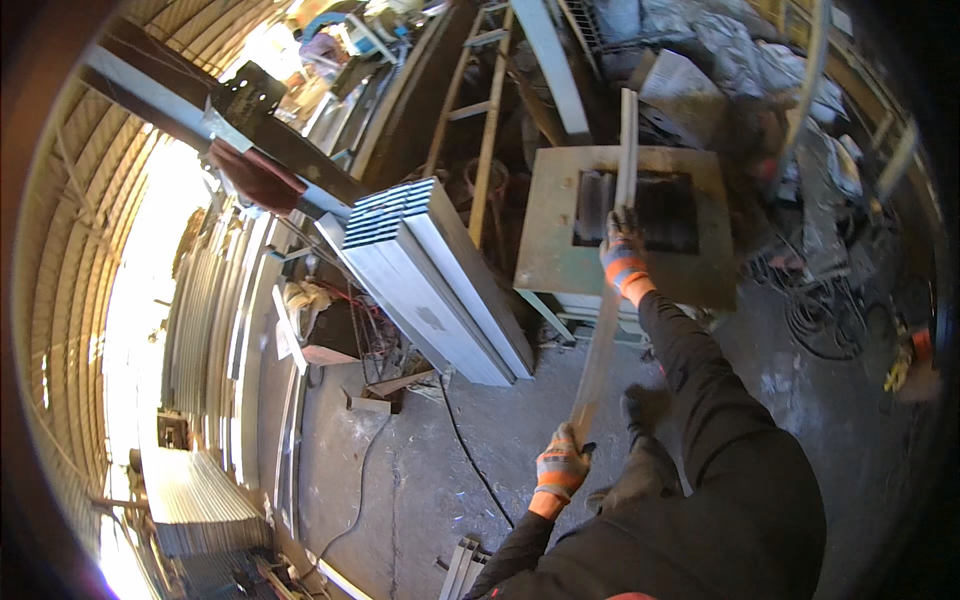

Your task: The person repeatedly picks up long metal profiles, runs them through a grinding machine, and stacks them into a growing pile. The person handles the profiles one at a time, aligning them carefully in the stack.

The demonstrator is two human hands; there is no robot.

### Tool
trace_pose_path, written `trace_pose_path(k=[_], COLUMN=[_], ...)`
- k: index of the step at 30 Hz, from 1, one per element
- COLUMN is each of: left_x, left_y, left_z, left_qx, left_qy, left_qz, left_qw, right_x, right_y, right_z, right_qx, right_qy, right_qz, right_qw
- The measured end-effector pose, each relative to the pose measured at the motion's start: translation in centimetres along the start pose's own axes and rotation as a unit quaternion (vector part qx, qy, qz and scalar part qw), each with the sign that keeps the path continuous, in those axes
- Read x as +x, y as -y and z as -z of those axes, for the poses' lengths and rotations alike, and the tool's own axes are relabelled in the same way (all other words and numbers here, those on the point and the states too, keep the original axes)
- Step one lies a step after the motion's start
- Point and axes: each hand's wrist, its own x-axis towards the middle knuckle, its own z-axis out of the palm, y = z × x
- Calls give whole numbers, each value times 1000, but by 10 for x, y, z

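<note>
A long, pale metal profile [598,350] slants from close to my body up over a worn metal machine table [548,195]. Its lower end is in my left hand [563,468], which is closed round it in a grey and orange work glove. Farther along, my right hand [625,258], gloved the same way, grips the profile at the table's near side. The far end reaches past a dark rectangular opening [665,212] in the tabletop. My right palm and the profile's underside are hidden.
To the left leans a thick stack of metal profiles [430,285]. A black cable [470,455] crosses the floor beside it. A ladder [492,120] stands behind, and coiled cables [820,318] lie at the right. Corrugated sheets [200,495] are piled at the lower left.
</note>
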Motion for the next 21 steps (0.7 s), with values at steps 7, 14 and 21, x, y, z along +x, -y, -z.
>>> trace_pose_path(k=[7, 14, 21], left_x=[-186, -348, -462], left_y=[77, 188, 223], left_z=[-11, -37, 8], left_qx=[28, 72, 76], left_qy=[-26, 38, -15], left_qz=[-3, 41, 72], left_qw=[999, 996, 994], right_x=[-173, -324, -420], right_y=[65, 148, 191], right_z=[83, 165, 234], right_qx=[12, 19, -16], right_qy=[8, 60, 241], right_qz=[22, 4, 139], right_qw=[1000, 998, 960])
